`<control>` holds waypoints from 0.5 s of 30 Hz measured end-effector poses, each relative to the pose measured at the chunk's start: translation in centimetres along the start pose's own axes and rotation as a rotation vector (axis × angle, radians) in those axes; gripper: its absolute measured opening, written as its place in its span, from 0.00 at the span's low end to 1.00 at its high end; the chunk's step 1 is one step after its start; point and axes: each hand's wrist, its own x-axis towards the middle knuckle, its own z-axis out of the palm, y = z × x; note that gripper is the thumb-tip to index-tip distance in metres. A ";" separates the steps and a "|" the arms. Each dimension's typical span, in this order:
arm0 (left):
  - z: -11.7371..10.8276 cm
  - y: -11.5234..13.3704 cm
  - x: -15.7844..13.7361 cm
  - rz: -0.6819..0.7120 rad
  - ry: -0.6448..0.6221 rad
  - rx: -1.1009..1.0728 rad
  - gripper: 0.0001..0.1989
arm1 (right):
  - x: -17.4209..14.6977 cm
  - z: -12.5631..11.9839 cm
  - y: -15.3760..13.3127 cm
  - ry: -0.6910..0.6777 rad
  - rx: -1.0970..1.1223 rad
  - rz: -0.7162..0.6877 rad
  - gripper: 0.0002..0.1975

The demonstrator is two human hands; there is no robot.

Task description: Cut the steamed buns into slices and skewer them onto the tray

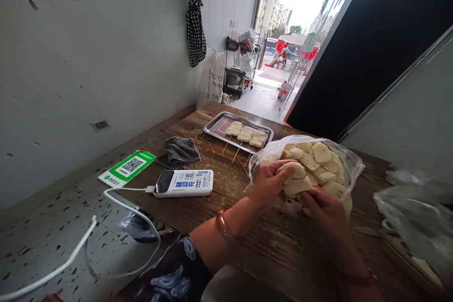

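My left hand (269, 183) is closed around a small stack of pale, round food slices (296, 186), thumb on top. At the lower edge of that stack, my right hand (323, 205) pinches with its fingertips; whatever lies between them is hidden. Right behind both hands sits an open clear plastic bag (356, 164) full of similar pale slices (321, 153). Beyond, a metal tray (213, 127) carries three skewers of slices (244, 135), their bare sticks (238, 152) reaching over the near rim.
On the wooden table (226, 212), left, lie a power bank (193, 183) with a white cable (132, 189), a dark grey cloth (181, 150) and a green QR-code card (129, 167). To the right are crumpled plastic (417, 203) and a knife (366, 231). A trolley (236, 78) stands farther back.
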 end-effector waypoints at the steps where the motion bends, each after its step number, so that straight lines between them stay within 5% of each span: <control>1: 0.0 0.0 0.0 -0.006 0.000 -0.007 0.27 | 0.0 0.0 -0.1 -0.005 0.010 0.012 0.15; 15: -0.7 0.7 0.8 -0.097 0.070 -0.146 0.25 | -0.3 1.1 -0.6 -0.161 0.243 0.183 0.17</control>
